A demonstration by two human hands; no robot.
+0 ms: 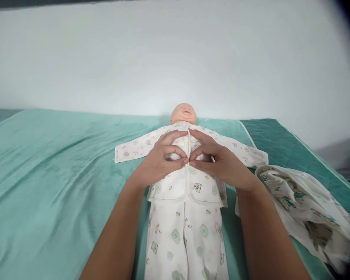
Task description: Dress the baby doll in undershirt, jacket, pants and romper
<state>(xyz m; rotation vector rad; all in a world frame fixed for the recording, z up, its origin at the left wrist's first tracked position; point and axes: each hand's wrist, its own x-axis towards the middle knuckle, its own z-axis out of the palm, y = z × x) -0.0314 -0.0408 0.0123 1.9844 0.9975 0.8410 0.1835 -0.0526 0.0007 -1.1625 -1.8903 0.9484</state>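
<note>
On the teal blanket (46,175) a baby doll (183,113) lies face up in the middle, spare printed clothes (303,206) crumpled off to the right. Its little jacket (175,186) covers its chest, and left hand (159,161) and right hand (223,165) each pinch a front edge there, fingertips touching.

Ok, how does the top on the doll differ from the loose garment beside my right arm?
The top is on the doll, spread flat with sleeves out; the loose garment lies crumpled on the blanket. The left hand and right hand pinch the top's front; no hand holds the loose garment. Both are white with small prints.
</note>
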